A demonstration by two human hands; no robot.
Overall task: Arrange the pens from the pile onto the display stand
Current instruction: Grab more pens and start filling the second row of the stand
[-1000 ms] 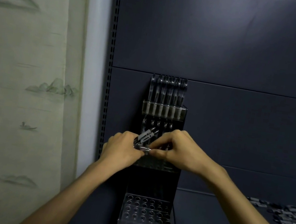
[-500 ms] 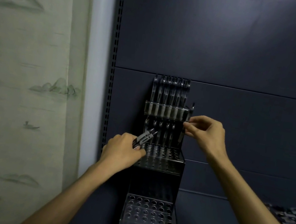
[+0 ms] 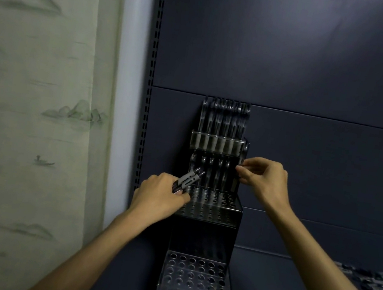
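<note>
Left hand (image 3: pixel 159 198) sits nearest, its fingers curled round a small bundle of spare pens (image 3: pixel 188 180) whose grey grip ends and tips jut up and to the right, slanting toward the middle tier of the display stand (image 3: pixel 209 214). Right hand (image 3: pixel 264 179) is raised a little farther off at the stand's right edge, thumb and fingertips pinching a single dark pen (image 3: pixel 240 167) held close to upright, its long axis running nearly parallel to the pens already standing there. That pen lies directly left of the right hand's fingertips and just above the rightmost back hole of the middle tier, so the right hand is plainly the one placed for the coming move; I judge it needs only a straight lowering along the pen's own axis into that hole. Whether the tip has already entered the hole cannot be told, as the lower end is dark against the stand.

Five seated pens (image 3: pixel 208 175) fill the back row of that tier, pale grips down and dark barrels up. Behind and above them, the top tier's row (image 3: pixel 221 124) looks full. Front tier (image 3: pixel 194 278) holds none. Far right on the dark shelf lies the pile (image 3: pixel 379 285) of loose pens, well apart from both hands.
</note>
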